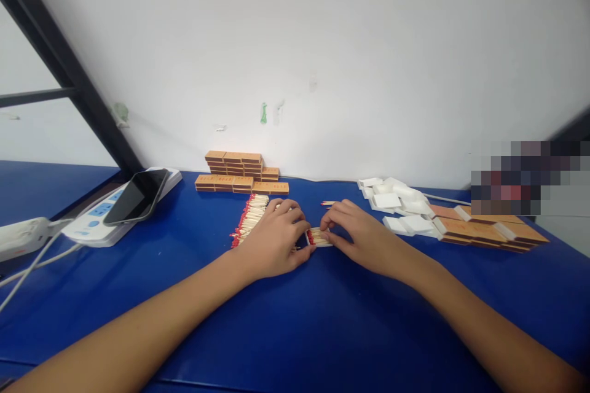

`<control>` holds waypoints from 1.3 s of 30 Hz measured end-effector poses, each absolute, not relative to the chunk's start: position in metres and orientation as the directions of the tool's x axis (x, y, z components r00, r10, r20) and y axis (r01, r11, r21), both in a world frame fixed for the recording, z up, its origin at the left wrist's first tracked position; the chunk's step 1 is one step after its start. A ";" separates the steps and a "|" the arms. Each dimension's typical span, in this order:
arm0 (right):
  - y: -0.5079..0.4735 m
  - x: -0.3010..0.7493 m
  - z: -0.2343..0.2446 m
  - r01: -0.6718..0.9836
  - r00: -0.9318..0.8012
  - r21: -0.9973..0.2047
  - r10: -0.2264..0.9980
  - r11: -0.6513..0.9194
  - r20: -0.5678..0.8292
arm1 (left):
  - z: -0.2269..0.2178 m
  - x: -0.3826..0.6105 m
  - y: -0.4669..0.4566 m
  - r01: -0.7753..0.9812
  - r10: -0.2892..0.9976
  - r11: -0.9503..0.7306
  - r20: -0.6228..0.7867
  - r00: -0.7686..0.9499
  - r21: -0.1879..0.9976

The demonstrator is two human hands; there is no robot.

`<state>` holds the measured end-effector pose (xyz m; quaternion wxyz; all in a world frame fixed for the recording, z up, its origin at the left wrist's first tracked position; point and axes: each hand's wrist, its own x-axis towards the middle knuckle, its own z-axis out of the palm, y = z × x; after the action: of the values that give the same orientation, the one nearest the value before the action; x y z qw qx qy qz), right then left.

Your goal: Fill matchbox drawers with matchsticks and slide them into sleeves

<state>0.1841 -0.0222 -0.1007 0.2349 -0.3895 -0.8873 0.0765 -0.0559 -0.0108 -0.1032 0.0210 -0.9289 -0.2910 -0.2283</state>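
Note:
My left hand (275, 235) and my right hand (357, 232) meet at the middle of the blue table (295, 319), both pinched on a small bundle of red-tipped matchsticks (318, 237) that looks to lie in a white inner tray. A loose pile of matchsticks (249, 218) lies just behind and left of my left hand. A single stray match (327, 202) lies beyond my right hand.
Stacked orange matchboxes (239, 172) stand against the white wall. White inner trays (397, 202) and orange box sleeves (483, 228) lie at the right. A black phone (138, 195) rests on a white power strip (99, 221) at the left, with cables beside it.

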 end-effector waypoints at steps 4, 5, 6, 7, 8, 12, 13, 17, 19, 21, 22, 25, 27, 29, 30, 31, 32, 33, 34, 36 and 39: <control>-0.022 0.183 -0.102 0.654 -0.585 -0.320 0.727 0.685 0.361 | -0.103 -0.057 -0.011 0.545 0.525 -0.833 0.444 0.727 0.093; -0.022 0.182 -0.102 0.656 -0.582 -0.320 0.728 0.684 0.362 | -0.103 -0.057 -0.011 0.545 0.524 -0.833 0.445 0.727 0.091; -0.022 0.181 -0.102 0.659 -0.578 -0.321 0.731 0.680 0.363 | -0.103 -0.057 -0.011 0.546 0.523 -0.833 0.445 0.726 0.089; -0.022 0.180 -0.102 0.660 -0.575 -0.323 0.732 0.679 0.365 | -0.103 -0.057 -0.011 0.546 0.523 -0.833 0.445 0.727 0.087; -0.023 0.179 -0.102 0.656 -0.576 -0.324 0.730 0.682 0.369 | -0.103 -0.057 -0.011 0.546 0.523 -0.833 0.445 0.727 0.086; -0.024 0.176 -0.101 0.615 -0.596 -0.328 0.696 0.717 0.402 | -0.104 -0.056 -0.011 0.552 0.525 -0.831 0.437 0.730 0.077; -0.024 0.175 -0.101 0.606 -0.598 -0.329 0.688 0.724 0.411 | -0.104 -0.056 -0.010 0.552 0.525 -0.830 0.436 0.731 0.076; -0.027 0.175 -0.096 0.586 -0.600 -0.324 0.667 0.743 0.442 | -0.103 -0.056 -0.011 0.546 0.524 -0.833 0.437 0.731 0.087; -0.028 0.176 -0.094 0.581 -0.609 -0.320 0.660 0.749 0.439 | -0.103 -0.055 -0.011 0.543 0.525 -0.834 0.437 0.730 0.095; -0.028 0.177 -0.093 0.580 -0.619 -0.316 0.658 0.751 0.428 | -0.103 -0.055 -0.010 0.543 0.526 -0.834 0.437 0.730 0.097; -0.028 0.178 -0.093 0.579 -0.623 -0.313 0.656 0.753 0.426 | -0.103 -0.055 -0.010 0.543 0.525 -0.834 0.438 0.730 0.096; -0.025 0.180 -0.096 0.572 -0.626 -0.308 0.647 0.760 0.436 | -0.104 -0.056 -0.011 0.546 0.524 -0.833 0.438 0.730 0.088; -0.024 0.182 -0.097 0.565 -0.623 -0.313 0.644 0.763 0.445 | -0.104 -0.057 -0.011 0.549 0.525 -0.832 0.439 0.729 0.084; -0.023 0.182 -0.097 0.562 -0.622 -0.317 0.643 0.764 0.448 | -0.104 -0.057 -0.012 0.550 0.526 -0.831 0.437 0.730 0.082; -0.023 0.182 -0.097 0.560 -0.625 -0.315 0.641 0.766 0.446 | -0.104 -0.057 -0.012 0.550 0.526 -0.831 0.438 0.730 0.081; -0.023 0.182 -0.096 0.559 -0.632 -0.311 0.637 0.769 0.441 | -0.104 -0.057 -0.012 0.550 0.525 -0.831 0.440 0.729 0.081; -0.023 0.182 -0.096 0.556 -0.639 -0.306 0.633 0.773 0.436 | -0.104 -0.056 -0.012 0.548 0.523 -0.832 0.440 0.730 0.080; -0.024 0.182 -0.095 0.556 -0.645 -0.304 0.632 0.774 0.431 | -0.104 -0.056 -0.011 0.546 0.521 -0.834 0.441 0.731 0.080; -0.024 0.182 -0.094 0.557 -0.647 -0.302 0.632 0.774 0.426 | -0.104 -0.056 -0.011 0.545 0.520 -0.834 0.442 0.731 0.080; -0.024 0.183 -0.094 0.565 -0.635 -0.306 0.641 0.766 0.431 | -0.104 -0.056 -0.011 0.545 0.520 -0.835 0.443 0.730 0.082; -0.018 0.184 -0.097 0.587 -0.572 -0.339 0.673 0.735 0.469 | -0.105 -0.056 -0.011 0.547 0.522 -0.833 0.444 0.728 0.083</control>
<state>0.1841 -0.0179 -0.0972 0.2950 -0.3566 -0.8834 0.0729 -0.0560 -0.0107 -0.1045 0.0266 -0.9292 -0.2877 -0.2305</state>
